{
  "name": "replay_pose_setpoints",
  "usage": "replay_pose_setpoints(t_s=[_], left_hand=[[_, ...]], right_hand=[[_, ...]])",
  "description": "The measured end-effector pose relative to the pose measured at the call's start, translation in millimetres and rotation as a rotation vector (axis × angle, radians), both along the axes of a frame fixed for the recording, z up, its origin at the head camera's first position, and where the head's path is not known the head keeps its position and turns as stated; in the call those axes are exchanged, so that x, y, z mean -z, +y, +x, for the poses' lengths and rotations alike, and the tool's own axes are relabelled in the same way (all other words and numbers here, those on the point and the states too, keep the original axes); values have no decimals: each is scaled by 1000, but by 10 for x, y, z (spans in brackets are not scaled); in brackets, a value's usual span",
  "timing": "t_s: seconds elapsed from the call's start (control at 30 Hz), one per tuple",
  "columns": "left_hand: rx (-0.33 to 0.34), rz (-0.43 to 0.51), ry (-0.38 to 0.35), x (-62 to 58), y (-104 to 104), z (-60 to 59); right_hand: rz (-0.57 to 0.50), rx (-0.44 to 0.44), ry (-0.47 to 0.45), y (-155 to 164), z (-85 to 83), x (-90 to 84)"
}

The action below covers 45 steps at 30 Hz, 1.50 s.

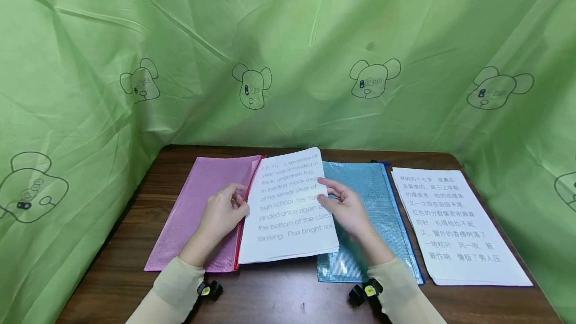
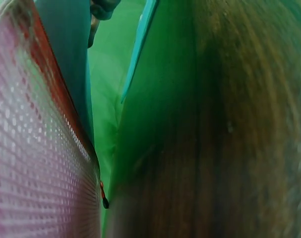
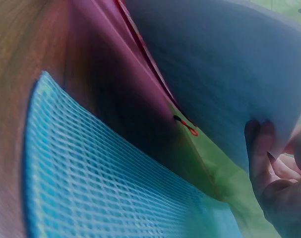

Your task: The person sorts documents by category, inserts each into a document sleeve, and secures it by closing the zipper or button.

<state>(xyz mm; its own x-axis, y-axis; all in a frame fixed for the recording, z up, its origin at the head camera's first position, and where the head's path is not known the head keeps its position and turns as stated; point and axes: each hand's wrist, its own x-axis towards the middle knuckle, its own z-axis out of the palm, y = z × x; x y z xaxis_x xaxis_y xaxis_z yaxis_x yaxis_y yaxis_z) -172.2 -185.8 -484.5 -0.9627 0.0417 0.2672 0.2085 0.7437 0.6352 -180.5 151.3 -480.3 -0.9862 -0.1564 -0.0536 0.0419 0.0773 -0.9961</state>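
A stack of white printed sheets (image 1: pixel 288 214) with English text is tilted up in front of me. My right hand (image 1: pixel 346 209) pinches its right edge, thumb on the printed face; the right wrist view shows fingers (image 3: pixel 262 148) against the back of the paper (image 3: pixel 210 74). Along the stack's left edge runs the red zipper side of a pink mesh zip pouch (image 1: pixel 193 229). My left hand (image 1: pixel 225 211) has thumb and fingertips curled at that red edge, pinching it. In the left wrist view the pouch's pink wall (image 2: pixel 46 158) stands raised off the table.
A blue mesh zip pouch (image 1: pixel 378 214) lies right of the stack, partly under my right hand. Further right, another stack of sheets (image 1: pixel 454 229) with Chinese text lies on the brown wooden table (image 1: pixel 288 294). A green curtain (image 1: pixel 306 24) with bear outlines surrounds the table's back and sides.
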Motion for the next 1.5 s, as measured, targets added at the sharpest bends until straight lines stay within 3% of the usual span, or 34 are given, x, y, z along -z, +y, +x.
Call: replay_pose_setpoints(t_s=[0.43,0.77,1.03,1.5], left_hand=[[6,14,-20,-30,-13,-16],[18,-20,-10,-54,16,-6],[2,5,-3,-61,22,-6],[-47,97,7,-60,92,44]], right_hand=[[-19,18,85,-131,22,-37],[67,68,139,-194,78,-170],[96,85,205,-335,135,-112],[64,90,156,-732,138,11]])
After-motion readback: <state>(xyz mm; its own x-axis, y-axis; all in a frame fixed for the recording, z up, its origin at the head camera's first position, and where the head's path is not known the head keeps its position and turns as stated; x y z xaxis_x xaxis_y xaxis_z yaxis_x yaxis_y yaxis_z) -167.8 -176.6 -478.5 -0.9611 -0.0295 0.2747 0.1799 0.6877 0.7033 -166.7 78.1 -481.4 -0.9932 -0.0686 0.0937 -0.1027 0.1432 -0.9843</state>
